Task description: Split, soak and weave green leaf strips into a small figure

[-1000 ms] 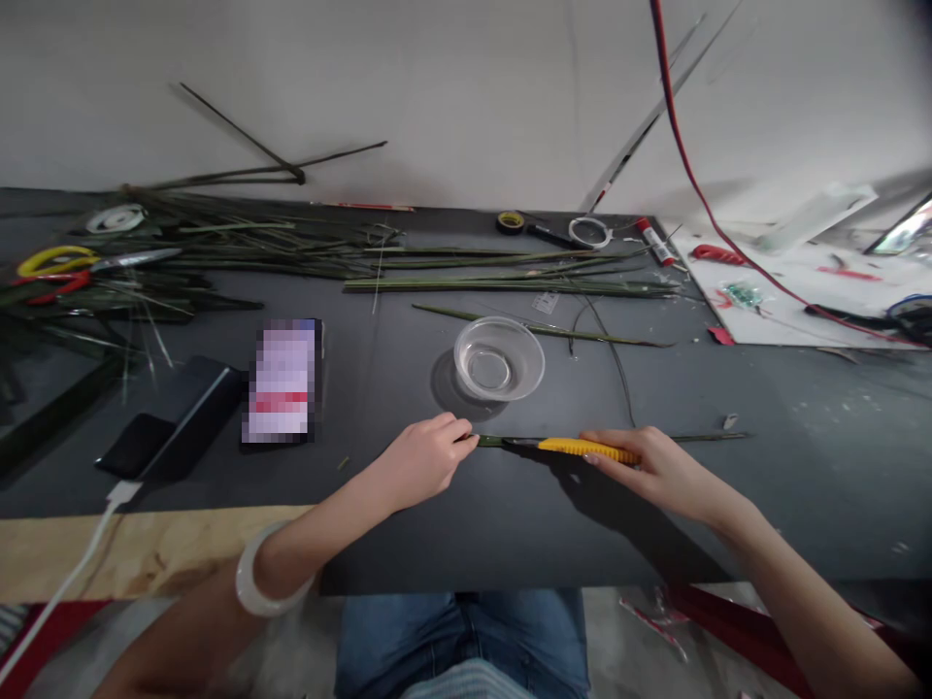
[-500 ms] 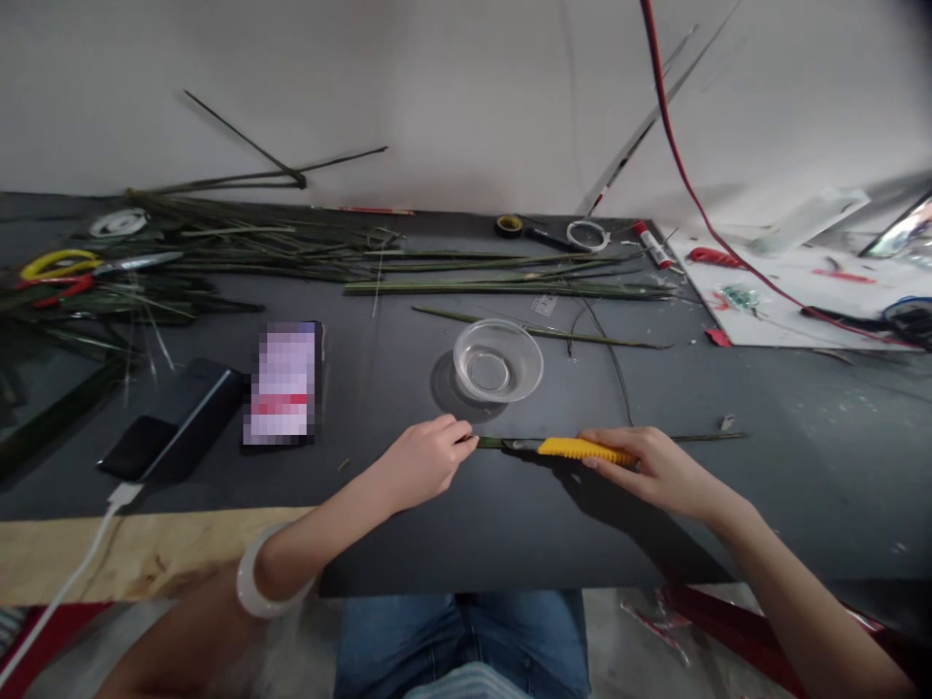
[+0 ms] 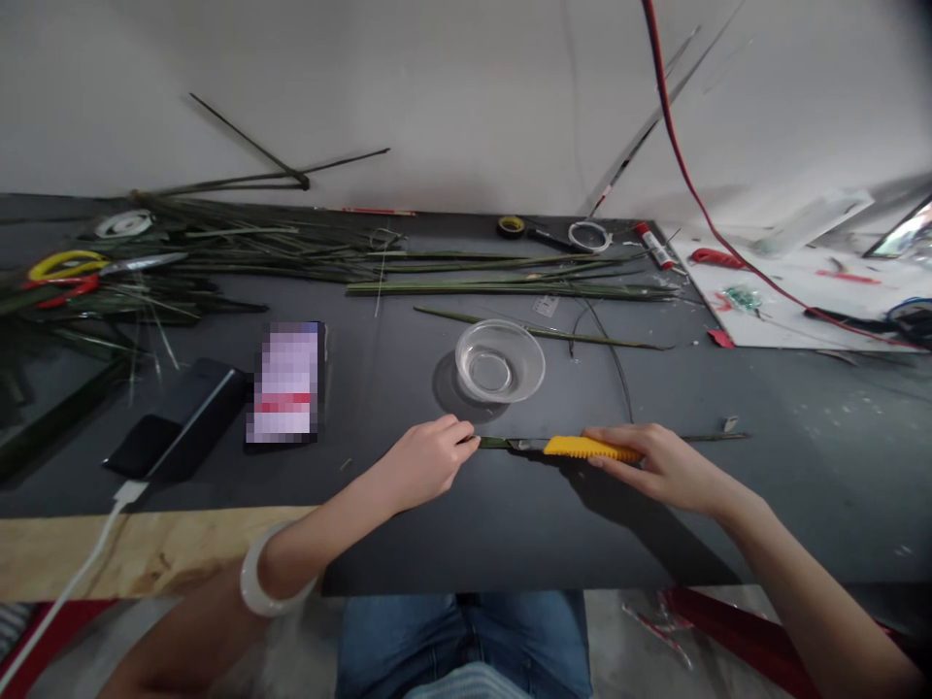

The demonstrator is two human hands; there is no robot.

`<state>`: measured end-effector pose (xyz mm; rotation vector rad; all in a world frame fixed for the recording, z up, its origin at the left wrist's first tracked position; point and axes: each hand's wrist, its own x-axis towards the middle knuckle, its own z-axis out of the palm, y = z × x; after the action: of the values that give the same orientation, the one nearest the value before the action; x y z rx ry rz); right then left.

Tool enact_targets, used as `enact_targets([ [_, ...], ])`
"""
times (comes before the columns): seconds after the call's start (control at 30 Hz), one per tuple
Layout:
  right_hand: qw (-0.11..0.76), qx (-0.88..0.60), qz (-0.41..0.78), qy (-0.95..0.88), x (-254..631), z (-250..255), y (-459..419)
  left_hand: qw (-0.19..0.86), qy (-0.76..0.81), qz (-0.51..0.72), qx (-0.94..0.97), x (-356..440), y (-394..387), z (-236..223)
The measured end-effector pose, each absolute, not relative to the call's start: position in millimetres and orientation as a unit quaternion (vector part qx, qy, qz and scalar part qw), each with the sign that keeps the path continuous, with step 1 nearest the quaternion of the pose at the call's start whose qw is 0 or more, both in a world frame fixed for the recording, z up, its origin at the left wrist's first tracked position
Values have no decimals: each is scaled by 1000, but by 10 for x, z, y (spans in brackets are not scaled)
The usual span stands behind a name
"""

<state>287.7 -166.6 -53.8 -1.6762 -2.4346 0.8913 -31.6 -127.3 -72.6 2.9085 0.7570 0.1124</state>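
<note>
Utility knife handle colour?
Yellow with a ridged edge, on the utility knife handle in the right hand; shows best in the head view.

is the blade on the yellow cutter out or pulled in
Out: the metal blade extends past the yellow utility knife in the right hand, running along the green plant strip.

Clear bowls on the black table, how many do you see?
1. The clear bowl sits on the black tabletop, just beyond the person's left hand. No others show, though the piled stalks could hide a small one.
</note>
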Motion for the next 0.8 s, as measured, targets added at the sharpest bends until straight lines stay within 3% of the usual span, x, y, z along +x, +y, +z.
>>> enact_targets([
  [0.37, 54, -561, 313, -765, 2917, -484, -1697, 57, 248, 48, 966, -323, -1273, -734],
  [0.5, 116, -576, 330, -738, 3032, -463, -1690, 59, 246, 47, 966, -329, -1271, -747],
  [0.6, 137, -610, 263, -735, 3161, -528, -1635, 60, 246, 59, 966, -328, -1269, -765],
  [0.8, 86, -663, 10, -744, 3075, -784, -1510, 28, 230, 86, 969, -322, -1249, -806],
])
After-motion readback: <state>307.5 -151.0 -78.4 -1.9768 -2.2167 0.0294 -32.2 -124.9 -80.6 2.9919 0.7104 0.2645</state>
